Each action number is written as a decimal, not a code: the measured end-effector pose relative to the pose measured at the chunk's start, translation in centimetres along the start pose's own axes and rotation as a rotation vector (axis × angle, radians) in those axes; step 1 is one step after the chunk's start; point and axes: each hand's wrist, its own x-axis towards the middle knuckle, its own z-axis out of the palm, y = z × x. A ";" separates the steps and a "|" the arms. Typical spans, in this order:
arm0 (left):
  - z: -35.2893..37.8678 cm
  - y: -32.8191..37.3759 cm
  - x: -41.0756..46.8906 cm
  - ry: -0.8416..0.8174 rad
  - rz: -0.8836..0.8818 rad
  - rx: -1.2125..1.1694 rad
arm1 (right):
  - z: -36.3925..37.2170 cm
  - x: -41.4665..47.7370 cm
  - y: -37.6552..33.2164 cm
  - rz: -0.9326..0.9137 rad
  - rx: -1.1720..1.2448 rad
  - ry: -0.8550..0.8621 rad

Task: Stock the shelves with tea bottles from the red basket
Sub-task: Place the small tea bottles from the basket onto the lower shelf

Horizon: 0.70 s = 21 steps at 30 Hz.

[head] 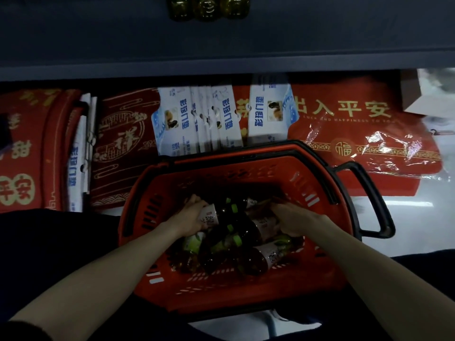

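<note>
Stock status, by judgement: early. Three shelved tea bottles (208,7) stand at 12 o'clock, seen from above as amber-green rounded squares on the dark shelf board (221,52). The red basket (246,294) at 6 o'clock holds a jumbled heap of bottles, count uncertain, so most of the load looks unplaced.

Hands: both down in the basket, apart, one on each side of the heap. Left hand (193,215), at 9 o'clock of the heap, has its fingers curled round a white-labelled bottle (210,217). Right hand (291,219), at 3 o'clock, is wrapped over a second labelled bottle (262,223). Neither bottle has been lifted clear.

Bottles: clear-walled with dark amber contents, green caps and pale sleeve labels. They are smooth and rounded, lie crosswise on one another, and will probably roll or slide when one is drawn out.

Basket: rigid red plastic with slotted walls, a black rim and a black loop handle (369,200) at 3 o'clock.

Surroundings, 10 to 2 o'clock under the shelf board: red door mats (357,134) with gold characters, one under glossy crinkled film, and blue-and-white header cards (177,121), flat and hanging-slotted
</note>
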 end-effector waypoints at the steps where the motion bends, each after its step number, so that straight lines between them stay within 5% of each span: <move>1: 0.1 0.0 -0.1 -0.005 0.004 -0.003 | 0.0 0.1 0.0 0.010 -0.016 -0.017; 12: -1.0 0.4 -1.0 0.002 0.012 -0.029 | 0.5 -0.2 -0.7 0.014 -0.089 -0.070; 21: -4.8 2.6 -3.9 0.183 0.140 -0.157 | -2.8 -2.1 -1.3 -0.065 0.352 0.120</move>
